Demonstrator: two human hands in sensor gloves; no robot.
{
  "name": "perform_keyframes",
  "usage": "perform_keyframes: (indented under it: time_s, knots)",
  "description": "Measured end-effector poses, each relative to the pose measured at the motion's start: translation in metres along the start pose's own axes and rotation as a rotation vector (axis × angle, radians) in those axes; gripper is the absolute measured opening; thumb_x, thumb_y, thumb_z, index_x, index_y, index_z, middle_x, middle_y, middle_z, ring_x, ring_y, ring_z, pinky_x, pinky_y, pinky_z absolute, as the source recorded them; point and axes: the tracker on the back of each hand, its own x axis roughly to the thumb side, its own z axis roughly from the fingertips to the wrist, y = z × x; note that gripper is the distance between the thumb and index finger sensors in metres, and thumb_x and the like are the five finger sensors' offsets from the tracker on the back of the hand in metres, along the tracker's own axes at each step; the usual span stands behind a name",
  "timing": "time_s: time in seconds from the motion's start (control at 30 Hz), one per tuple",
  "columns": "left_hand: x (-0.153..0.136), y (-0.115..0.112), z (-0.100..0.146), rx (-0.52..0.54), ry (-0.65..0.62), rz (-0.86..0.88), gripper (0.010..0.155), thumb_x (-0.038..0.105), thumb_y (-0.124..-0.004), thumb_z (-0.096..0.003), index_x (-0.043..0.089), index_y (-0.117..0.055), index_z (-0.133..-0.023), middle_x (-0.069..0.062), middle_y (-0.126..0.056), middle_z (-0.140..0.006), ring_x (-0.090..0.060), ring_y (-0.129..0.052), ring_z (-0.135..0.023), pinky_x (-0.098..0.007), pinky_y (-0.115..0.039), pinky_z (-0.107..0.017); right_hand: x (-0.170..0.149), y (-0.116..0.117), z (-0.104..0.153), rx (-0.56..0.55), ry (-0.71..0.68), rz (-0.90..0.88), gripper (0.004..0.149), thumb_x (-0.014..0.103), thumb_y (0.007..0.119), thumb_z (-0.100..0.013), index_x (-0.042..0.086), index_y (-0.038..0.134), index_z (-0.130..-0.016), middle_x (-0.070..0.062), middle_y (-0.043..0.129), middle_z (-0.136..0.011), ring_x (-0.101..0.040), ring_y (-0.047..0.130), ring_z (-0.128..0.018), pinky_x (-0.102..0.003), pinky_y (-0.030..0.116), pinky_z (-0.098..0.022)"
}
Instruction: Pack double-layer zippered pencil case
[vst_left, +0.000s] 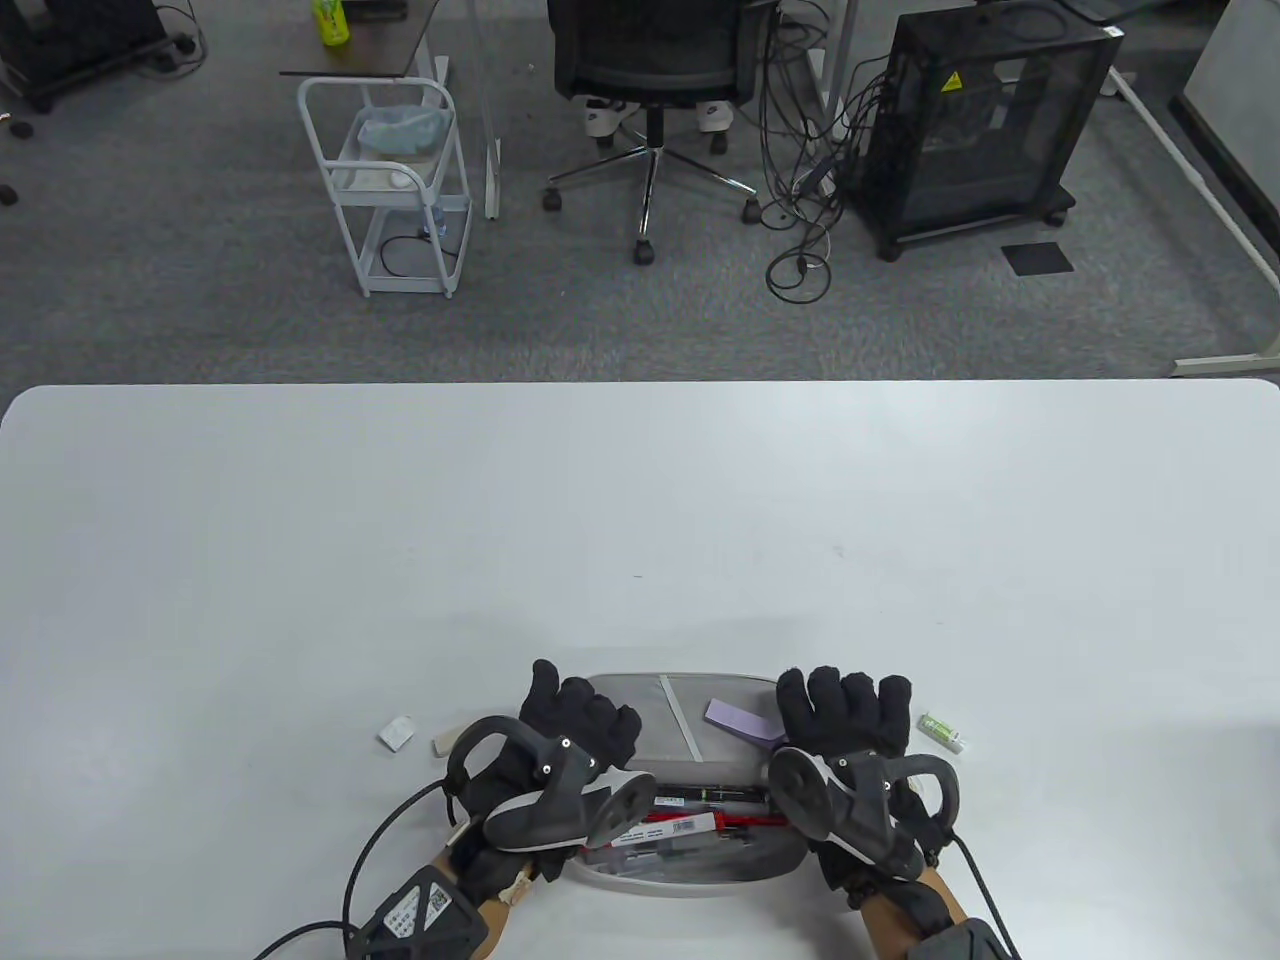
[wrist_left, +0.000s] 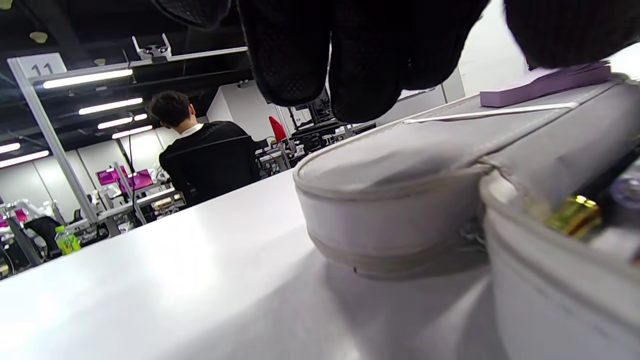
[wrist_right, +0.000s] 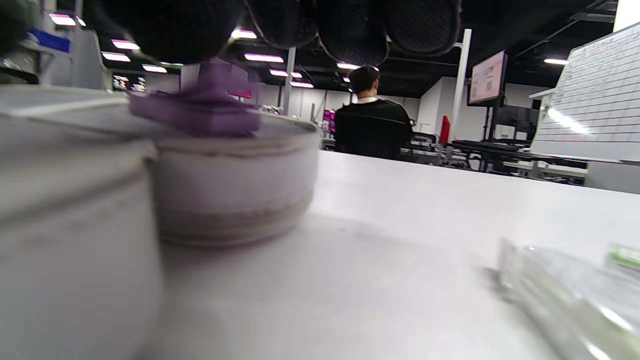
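A grey double-layer pencil case lies open at the table's near edge. Its far half (vst_left: 640, 705) is shut flat, with a purple sticky-note pad (vst_left: 735, 718) on top. Its near half (vst_left: 690, 860) holds pens (vst_left: 700, 815). My left hand (vst_left: 580, 705) lies over the far half's left end, fingers spread and holding nothing. My right hand (vst_left: 845, 700) lies over its right end beside the pad, also holding nothing. In the left wrist view my fingers (wrist_left: 350, 60) hang just above the far half (wrist_left: 400, 200). In the right wrist view my fingers (wrist_right: 350, 30) hang above the pad (wrist_right: 200, 112).
A white eraser (vst_left: 397, 733) and a beige eraser (vst_left: 443, 743) lie left of the case. A small green-and-white item (vst_left: 942, 731) lies to its right, also in the right wrist view (wrist_right: 575, 295). The white table (vst_left: 640, 520) stretches beyond.
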Motion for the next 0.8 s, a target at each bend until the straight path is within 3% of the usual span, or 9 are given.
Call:
perform_keyframes:
  time_s: [0.2,0.37,0.43,0.53,0.63,0.7,0.8]
  knots:
    - [0.007,0.008,-0.038,-0.07,-0.025,-0.079,0.059,0.052,-0.077,-0.0406,0.032,-0.064,-0.095,0.003,-0.079,-0.099,-0.032,-0.077,-0.097,-0.061,-0.052,-0.075,0.023,0.007,0.004,0.121,-0.131,-0.02,0.075,0.048,0.07,-0.045,0.017,0.044,-0.108,-0.017,0.052,-0.117,-0.049,0.049,-0.107,-0.064,0.032,-0.073]
    - [0.016,0.001,-0.078,-0.235,-0.119,-0.11,0.062,0.049,-0.08,-0.0391,0.04,-0.058,-0.097,0.001,-0.067,-0.108,-0.032,-0.069,-0.101,-0.061,-0.047,-0.077,0.018,0.024,0.002,0.309,-0.087,-0.009,0.075,0.049,0.068,-0.045,0.016,0.042,-0.107,-0.019,0.048,-0.118,-0.051,0.045,-0.107,-0.064,0.031,-0.073]
    - [0.019,-0.008,-0.089,-0.318,-0.168,-0.129,0.065,0.051,-0.08,-0.0369,0.044,-0.056,-0.097,0.0,-0.06,-0.112,-0.033,-0.066,-0.104,-0.061,-0.045,-0.077,0.015,0.028,0.001,0.325,-0.071,-0.034,0.075,0.049,0.067,-0.046,0.017,0.039,-0.107,-0.017,0.044,-0.119,-0.051,0.045,-0.107,-0.064,0.031,-0.073]
    - [0.021,-0.02,-0.101,-0.419,-0.164,-0.092,0.06,0.043,-0.072,-0.0381,0.046,-0.051,-0.094,0.003,-0.06,-0.112,-0.032,-0.068,-0.104,-0.061,-0.046,-0.077,0.014,0.029,-0.001,0.318,-0.078,-0.024,0.073,0.05,0.066,-0.046,0.018,0.041,-0.107,-0.016,0.047,-0.119,-0.05,0.048,-0.107,-0.065,0.032,-0.073]
    - [0.019,-0.024,-0.108,-0.341,-0.161,-0.033,0.052,0.042,-0.076,-0.0345,0.046,-0.065,-0.086,0.007,-0.077,-0.103,-0.028,-0.079,-0.099,-0.06,-0.053,-0.076,0.013,0.031,-0.003,0.322,-0.092,-0.02,0.073,0.05,0.065,-0.046,0.018,0.042,-0.107,-0.015,0.048,-0.118,-0.049,0.05,-0.107,-0.064,0.033,-0.073]
    - [0.024,-0.027,-0.106,-0.235,-0.167,-0.017,0.04,0.039,-0.076,-0.0342,0.037,-0.078,-0.074,0.006,-0.087,-0.092,-0.026,-0.087,-0.091,-0.059,-0.058,-0.074,0.012,0.031,-0.004,0.324,-0.087,-0.036,0.072,0.05,0.064,-0.046,0.018,0.043,-0.107,-0.015,0.048,-0.118,-0.049,0.05,-0.107,-0.064,0.034,-0.073]
    - [0.029,-0.03,-0.102,-0.238,-0.196,-0.135,0.039,0.04,-0.064,-0.038,0.037,-0.07,-0.077,0.008,-0.082,-0.092,-0.023,-0.085,-0.092,-0.056,-0.056,-0.076,0.012,0.031,-0.003,0.323,-0.093,-0.035,0.072,0.051,0.063,-0.045,0.019,0.043,-0.107,-0.014,0.049,-0.118,-0.048,0.051,-0.107,-0.064,0.034,-0.073]
